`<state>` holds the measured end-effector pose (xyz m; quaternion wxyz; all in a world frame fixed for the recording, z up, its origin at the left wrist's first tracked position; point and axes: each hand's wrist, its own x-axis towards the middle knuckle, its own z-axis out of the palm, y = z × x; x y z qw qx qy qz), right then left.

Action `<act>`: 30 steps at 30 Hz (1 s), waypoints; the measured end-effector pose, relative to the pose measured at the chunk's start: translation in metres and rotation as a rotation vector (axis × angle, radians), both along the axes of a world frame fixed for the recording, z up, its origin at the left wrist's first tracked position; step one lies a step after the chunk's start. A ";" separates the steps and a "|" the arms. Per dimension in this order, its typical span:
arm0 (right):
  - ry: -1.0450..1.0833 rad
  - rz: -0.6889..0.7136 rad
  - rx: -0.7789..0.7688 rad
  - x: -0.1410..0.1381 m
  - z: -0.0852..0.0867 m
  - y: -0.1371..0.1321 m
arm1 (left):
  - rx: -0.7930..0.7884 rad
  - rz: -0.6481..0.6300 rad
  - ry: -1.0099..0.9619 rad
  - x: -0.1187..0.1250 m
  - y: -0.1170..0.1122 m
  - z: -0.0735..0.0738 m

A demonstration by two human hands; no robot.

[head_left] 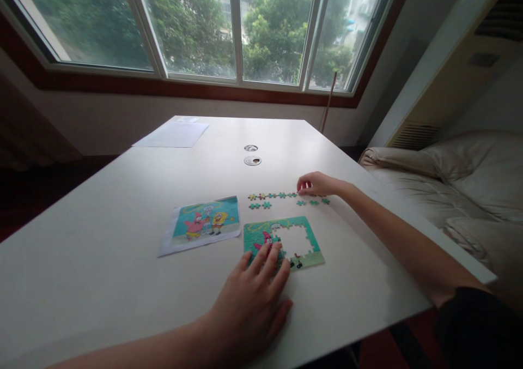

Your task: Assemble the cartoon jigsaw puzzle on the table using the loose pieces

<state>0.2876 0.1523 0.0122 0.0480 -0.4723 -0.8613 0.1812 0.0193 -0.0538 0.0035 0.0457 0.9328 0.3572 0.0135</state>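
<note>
My left hand (257, 290) lies with fingers spread over the lower left of a partly assembled jigsaw puzzle (316, 257), covering some of its cartoon picture. A pink starfish figure shows by the fingertips, and the puzzle has a white gap at its centre right. Farther off, my right hand (314, 183) is closed in a pinch at the row of loose puzzle pieces (281, 195), its fingertips on a piece that they mostly hide. More puzzle pieces (260, 205) lie in a shorter second row, left and right. Left of the puzzle rests the printed reference picture (206, 219).
All this is on a white table (114, 222). White paper sheets (174, 134) lie at its far left corner. Two round cable-hole covers (252, 161) sit in the tabletop. A cushioned leather sofa (449, 167) stands to the right, below windows and beside an air conditioner (445, 64).
</note>
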 end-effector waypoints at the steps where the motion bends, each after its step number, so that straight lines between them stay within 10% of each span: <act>1: -0.028 -0.040 0.026 0.000 -0.001 0.004 | -0.007 -0.001 0.002 0.000 0.000 0.001; 9: -0.056 -0.234 0.095 0.010 -0.005 0.024 | -0.032 -0.003 -0.011 0.001 -0.001 0.002; 30: 0.055 -0.079 -0.323 0.021 -0.004 0.043 | -0.010 -0.005 -0.012 0.000 -0.001 0.003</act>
